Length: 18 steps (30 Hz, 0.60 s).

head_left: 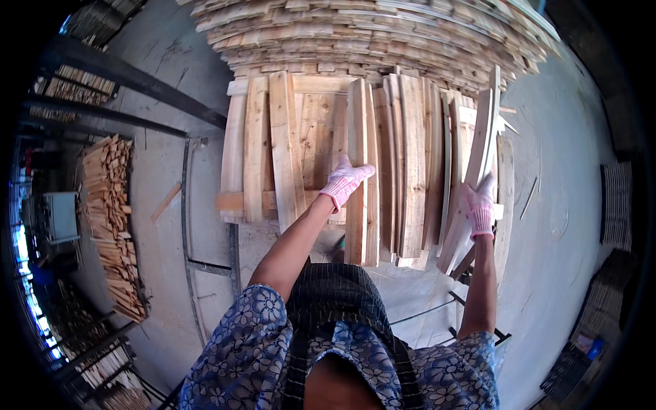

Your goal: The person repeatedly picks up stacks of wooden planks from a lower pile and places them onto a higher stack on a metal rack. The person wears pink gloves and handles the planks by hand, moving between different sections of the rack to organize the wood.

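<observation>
Both my hands wear pink-and-white knit gloves. My left hand (350,180) is closed around a long wooden board (357,130) near the middle of the pile, its thumb lying across the wood. Another narrow board (372,225) runs right beside that one. At the right end, my right hand (480,205) grips a tilted wooden board (481,140), which leans with its far end up to the right. Between my hands, several boards (412,150) lie side by side, pointing away from me. The fingers under the wood are partly hidden.
A tall stack of planks (369,37) stands behind the boards. Loose boards (280,137) lie across crosspieces on the left. On the floor at far left is a pile of short wood pieces (109,225). Dark metal bars (137,72) cross the upper left; a metal frame (187,205) stands nearer.
</observation>
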Motion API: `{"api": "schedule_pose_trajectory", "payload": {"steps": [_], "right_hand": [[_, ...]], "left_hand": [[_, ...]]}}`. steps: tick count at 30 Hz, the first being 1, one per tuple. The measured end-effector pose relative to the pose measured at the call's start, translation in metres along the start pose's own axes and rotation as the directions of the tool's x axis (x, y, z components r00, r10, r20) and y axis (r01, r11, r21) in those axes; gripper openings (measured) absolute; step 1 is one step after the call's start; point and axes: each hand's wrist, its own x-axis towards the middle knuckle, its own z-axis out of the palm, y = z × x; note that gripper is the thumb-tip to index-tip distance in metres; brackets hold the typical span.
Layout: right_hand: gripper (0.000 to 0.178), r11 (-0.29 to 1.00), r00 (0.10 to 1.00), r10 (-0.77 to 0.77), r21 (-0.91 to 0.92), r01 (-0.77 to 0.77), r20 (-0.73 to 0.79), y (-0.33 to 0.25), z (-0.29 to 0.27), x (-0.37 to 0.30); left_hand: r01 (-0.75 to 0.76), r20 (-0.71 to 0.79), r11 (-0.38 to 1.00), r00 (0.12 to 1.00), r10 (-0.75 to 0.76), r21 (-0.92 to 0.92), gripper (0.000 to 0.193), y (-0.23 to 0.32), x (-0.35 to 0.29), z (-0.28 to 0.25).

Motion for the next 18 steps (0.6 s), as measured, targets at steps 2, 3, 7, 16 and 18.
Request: {"api": "schedule_pose_trajectory", "payload": {"steps": [2, 3, 7, 16, 18], "right_hand": [[0.078, 0.988, 0.992, -0.122, -0.092, 0.121, -0.011, 0.013, 0.031, -0.002], [0.082, 0.988, 0.997, -0.065, -0.144, 0.060, -0.029, 0.024, 0.036, -0.008], [0.085, 0.898, 0.974, -0.225, -0.388, 0.207, -0.002, 0.053, 0.091, 0.004], [0.093, 0.984, 0.990, -0.090, -0.143, 0.105, 0.109, -0.032, 0.073, -0.060], [0.085, 0.946, 0.963, -0.211, 0.282, 0.158, 0.167, -0.033, 0.102, -0.079]], "left_hand": [[-0.164, -0.043, 0.983, 0.986, 0.161, -0.077, 0.113, -0.040, 0.016, -0.029], [-0.111, 0.009, 0.989, 0.994, 0.113, -0.099, 0.111, -0.005, -0.023, -0.038], [-0.142, -0.080, 0.987, 0.988, 0.136, -0.077, 0.110, -0.029, -0.025, -0.128], [0.137, -0.347, 0.892, 0.938, 0.024, 0.431, 0.124, -0.079, 0.019, -0.330], [0.229, -0.364, 0.815, 0.931, -0.024, 0.532, 0.135, -0.087, 0.050, -0.316]]}}
